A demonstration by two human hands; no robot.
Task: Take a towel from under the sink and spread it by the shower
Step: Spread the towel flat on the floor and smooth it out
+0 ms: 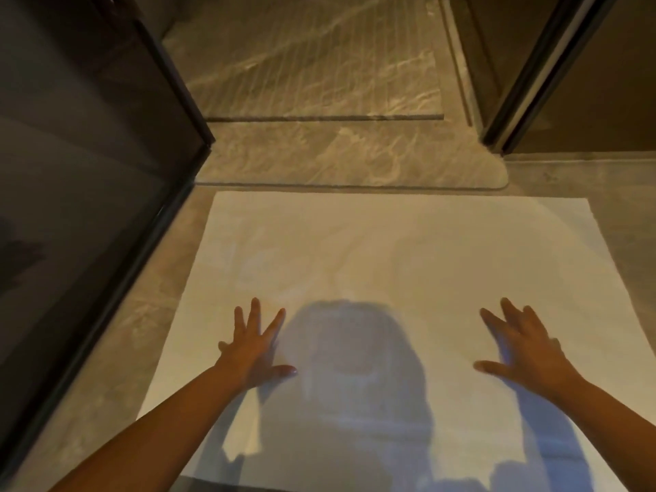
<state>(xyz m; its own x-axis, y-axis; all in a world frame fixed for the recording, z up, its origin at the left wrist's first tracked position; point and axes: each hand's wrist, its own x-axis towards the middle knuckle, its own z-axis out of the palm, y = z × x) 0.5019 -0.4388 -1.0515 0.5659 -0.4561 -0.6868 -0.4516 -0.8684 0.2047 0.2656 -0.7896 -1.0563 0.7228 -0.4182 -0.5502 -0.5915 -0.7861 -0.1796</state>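
White rectangular terry towel [372, 264] lies flat at shower threshold [319, 154]; left hand [253, 346] and right hand [525, 353] press it, fingers splayed, smoothing wrinkles.

The towel [372, 250] is plain white all over. A blue-grey shadow [355, 378] lies on its near part. The floor [117, 349] is grey-brown stone with pale wavy streaks. The shower floor [312, 65] has the same streaks, plus thin straight lines. The shower frame [175, 87] is black, and its glass [71, 172] looks dark grey.
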